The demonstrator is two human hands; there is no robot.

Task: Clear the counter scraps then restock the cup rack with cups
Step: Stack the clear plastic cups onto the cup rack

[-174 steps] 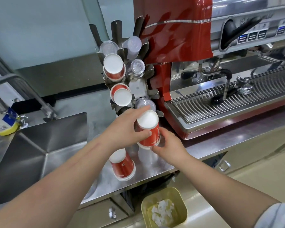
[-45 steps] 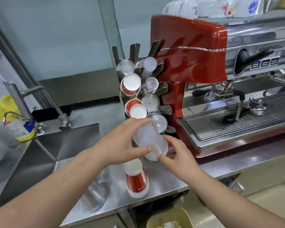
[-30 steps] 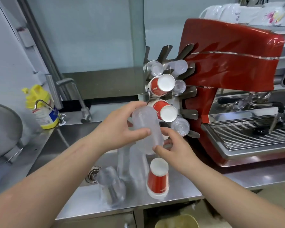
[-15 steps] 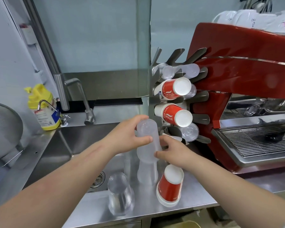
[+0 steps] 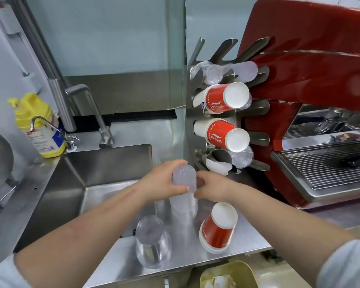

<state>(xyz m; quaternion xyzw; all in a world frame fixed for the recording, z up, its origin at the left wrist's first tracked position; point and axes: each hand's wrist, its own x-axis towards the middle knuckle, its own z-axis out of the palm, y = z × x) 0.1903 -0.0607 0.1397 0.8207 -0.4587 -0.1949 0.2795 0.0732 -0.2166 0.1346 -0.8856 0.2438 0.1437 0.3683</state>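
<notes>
A: What changed just then?

B: You lowered the frosted cup stack [image 5: 183,190] from rack height toward the desk [image 5: 252,231]. Your left hand [image 5: 162,181] curled its grip round the top; your right hand [image 5: 213,187] pinched the side.

A: Meaning?

B: Probably separating cups before loading the cup rack [image 5: 195,113].

A: Materials?

B: Cloudy, ribbed plastic; glossy red paper cups [image 5: 218,227]; brushed steel.

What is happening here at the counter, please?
A person is restocking the cup rack beside the red espresso machine. The left hand grips the top of a stack of frosted plastic cups standing upside down on the steel counter, and the right hand holds its side. A stack of red paper cups and a clear cup wait on the counter.
</notes>
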